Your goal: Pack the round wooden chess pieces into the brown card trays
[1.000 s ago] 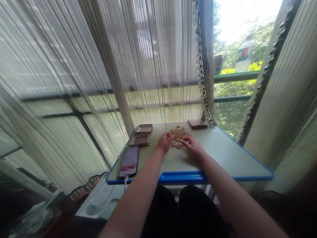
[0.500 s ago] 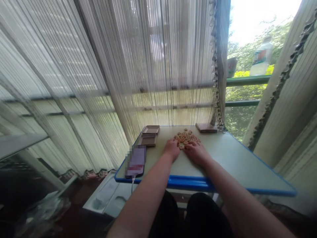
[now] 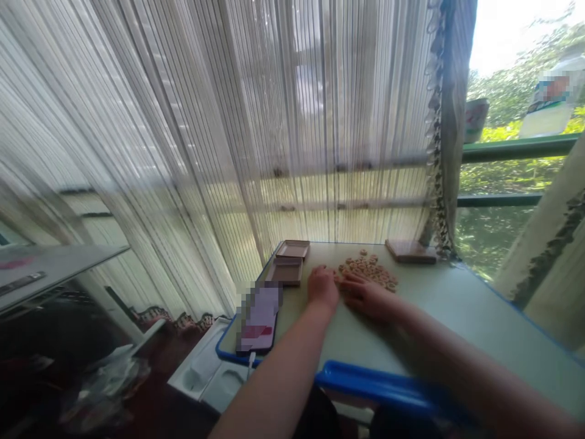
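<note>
A heap of small round tan pieces (image 3: pixel 371 272) lies on the pale table (image 3: pixel 439 317), toward its far side. My left hand (image 3: pixel 322 286) rests on the table just left of the heap, fingers curled down. My right hand (image 3: pixel 364 292) lies beside it, fingers stretched toward the heap's near edge and touching the closest pieces. Whether either hand holds a piece I cannot make out.
Two shallow brown trays (image 3: pixel 289 261) sit at the table's far left, and a flat brown box (image 3: pixel 410 250) at the far right by the curtain (image 3: pixel 274 122). A phone (image 3: pixel 259 310) on a cable lies at the near left corner. The table has a blue rim (image 3: pixel 379 385).
The camera has swung left, so the table sits further right in view. Both hands have drawn back slightly from the heap toward its near left edge.
</note>
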